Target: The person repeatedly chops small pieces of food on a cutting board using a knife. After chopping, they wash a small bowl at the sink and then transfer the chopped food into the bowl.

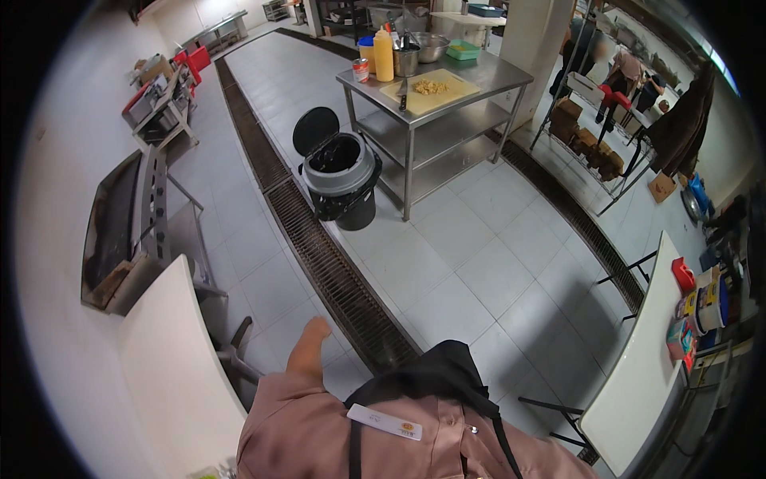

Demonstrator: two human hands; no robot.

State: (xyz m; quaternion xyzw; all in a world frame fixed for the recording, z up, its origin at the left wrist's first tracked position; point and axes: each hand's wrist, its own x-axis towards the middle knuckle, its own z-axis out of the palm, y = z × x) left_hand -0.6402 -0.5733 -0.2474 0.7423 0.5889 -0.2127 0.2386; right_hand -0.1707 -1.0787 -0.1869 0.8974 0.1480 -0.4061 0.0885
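Observation:
My left hand [309,345] hangs beside my body above the grey tiled floor, coming out of a pink-brown sleeve. It holds nothing that I can see, and its fingers point down and away, so their pose is unclear. My right hand is out of view. The nearest things are a white table [171,375] to the left and a long floor drain grate [335,279] just ahead. Further ahead stands a steel work table [479,76] with a cutting board [431,89] carrying chopped food, a knife [404,96] and a yellow squeeze bottle [384,56].
A grey bin [341,172] with its black lid raised stands left of the steel table. A dark grill unit [120,219] lines the left wall. A white folding table [638,367] with colourful packages is at right. People stand by wire shelves [590,144] at far right.

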